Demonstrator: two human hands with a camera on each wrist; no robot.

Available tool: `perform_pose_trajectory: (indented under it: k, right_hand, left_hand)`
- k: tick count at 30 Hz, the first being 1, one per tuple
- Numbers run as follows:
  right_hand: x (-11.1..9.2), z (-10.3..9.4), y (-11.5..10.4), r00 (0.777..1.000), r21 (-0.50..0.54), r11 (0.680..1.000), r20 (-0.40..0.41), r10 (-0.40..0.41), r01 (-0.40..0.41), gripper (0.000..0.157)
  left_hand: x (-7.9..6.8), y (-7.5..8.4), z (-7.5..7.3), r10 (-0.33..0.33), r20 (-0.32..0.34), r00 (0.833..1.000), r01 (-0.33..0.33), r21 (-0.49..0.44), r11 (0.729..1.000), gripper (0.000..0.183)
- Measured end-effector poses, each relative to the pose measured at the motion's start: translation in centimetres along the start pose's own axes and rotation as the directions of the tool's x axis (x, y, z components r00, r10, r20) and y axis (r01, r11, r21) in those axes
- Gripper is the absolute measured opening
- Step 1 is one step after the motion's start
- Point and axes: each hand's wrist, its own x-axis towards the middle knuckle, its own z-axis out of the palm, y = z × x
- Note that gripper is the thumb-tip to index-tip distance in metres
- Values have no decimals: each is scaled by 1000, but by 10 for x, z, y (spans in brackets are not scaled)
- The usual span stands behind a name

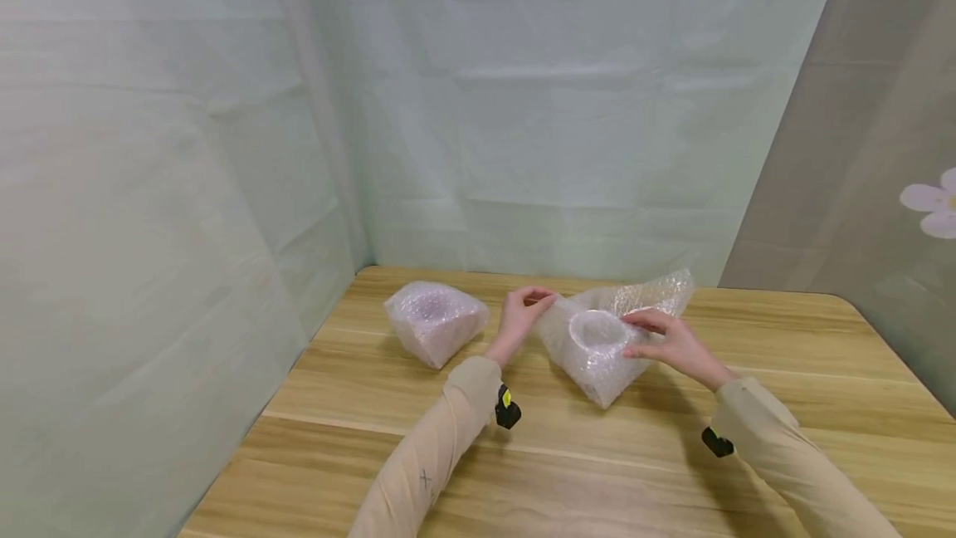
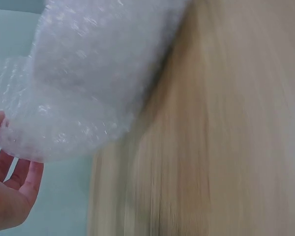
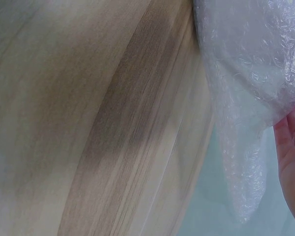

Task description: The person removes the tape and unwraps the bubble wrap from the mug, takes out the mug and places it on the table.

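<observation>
In the head view, a round thing with a pale circular rim (image 1: 573,329) sits upright in a sheet of bubble wrap (image 1: 603,379), partly covered by it. My left hand (image 1: 520,315) pinches the sheet's left edge between thumb and fingers. In the left wrist view, that hand (image 2: 14,191) is at the lower corner of the bubble wrap (image 2: 88,123). On the other side my right hand (image 1: 675,347) holds the wrap close to the rim, thumb and fingers spread on it. A loose flap (image 1: 668,293) stands up behind. In the right wrist view, the right-hand fingers (image 3: 284,135) are partly hidden by the wrap.
To the left on the wooden table (image 1: 321,455) lies a second bubble-wrapped bundle (image 1: 436,322), its wrap folded over it. Pale curtains (image 1: 560,123) hang behind the table's back edge and along the left side.
</observation>
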Motion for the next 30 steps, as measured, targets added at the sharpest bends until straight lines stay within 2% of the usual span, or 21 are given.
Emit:
perform_pose_trajectory:
  k: [3, 8, 10, 14, 17, 20, 26, 30]
  right_hand:
    - [-1, 1, 2, 1000, 4, 1000, 0, 2, -2, 51]
    - [2, 2, 23, 1000, -15, 1000, -9, 5, -5, 53]
    - [3, 2, 30, 1000, -24, 1000, -9, 2, -2, 54]
    - [3, 1, 34, 1000, -4, 1000, -11, 2, -2, 54]
    - [3, 1, 33, 1000, -4, 1000, -12, 13, -14, 54]
    - [3, 0, 29, 1000, -17, 1000, -11, 23, -23, 54]
    - [0, -1, 7, 1000, -8, 1000, -11, 16, -16, 51]
    - [0, -1, -2, 1000, -11, 1000, -4, 20, -20, 51]
  left_hand:
    - [0, -1, -1, 35, 14, 999, -36, 35, 999, 15]
    - [-4, 2, -3, 115, 48, 992, -118, 55, 992, 20]
    - [-5, 3, -5, 147, 39, 988, -149, 45, 988, 21]
    - [-6, 4, -9, 205, -18, 979, -204, 48, 978, 20]
    - [-7, 3, -11, 245, -61, 968, -241, 70, 968, 19]
    - [-7, 1, -12, 306, -85, 948, -297, 107, 949, 18]
    - [-9, -1, -13, 419, -74, 905, -402, 175, 899, 11]
    - [-10, 0, -13, 425, -60, 903, -407, 190, 893, 8]
